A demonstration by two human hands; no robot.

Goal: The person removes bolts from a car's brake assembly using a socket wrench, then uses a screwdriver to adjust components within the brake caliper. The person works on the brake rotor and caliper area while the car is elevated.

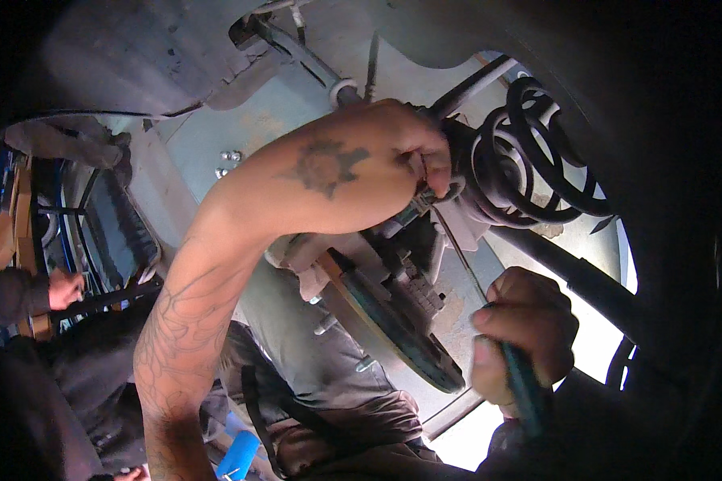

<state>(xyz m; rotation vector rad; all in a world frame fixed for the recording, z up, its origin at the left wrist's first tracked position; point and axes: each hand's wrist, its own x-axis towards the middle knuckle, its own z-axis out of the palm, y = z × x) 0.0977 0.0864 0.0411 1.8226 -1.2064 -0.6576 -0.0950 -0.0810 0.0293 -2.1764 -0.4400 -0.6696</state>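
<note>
My left hand [424, 153], on a tattooed bare arm, reaches across the wheel well, its fingers curled round a small part [424, 197] behind the brake rotor; the fingertips are partly hidden. A curved hook-like piece [453, 190] shows beside them. In my right hand [523, 337] is a hand tool with a green handle [522, 385] and a long thin shaft [459, 248], perhaps a screwdriver or pick. Its tip lies at the small part, just below my left fingers. The brake rotor [391, 327], with wheel studs [326, 324] on its outer side, stands below my left forearm.
A black coil spring [529, 162] is right of my left hand, above a dark bar [571, 264]. A shaft [307, 57] runs in from the top. Several nuts [231, 156] lie at left. Another person's hand [66, 290] shows far left, trousered legs [313, 361] below.
</note>
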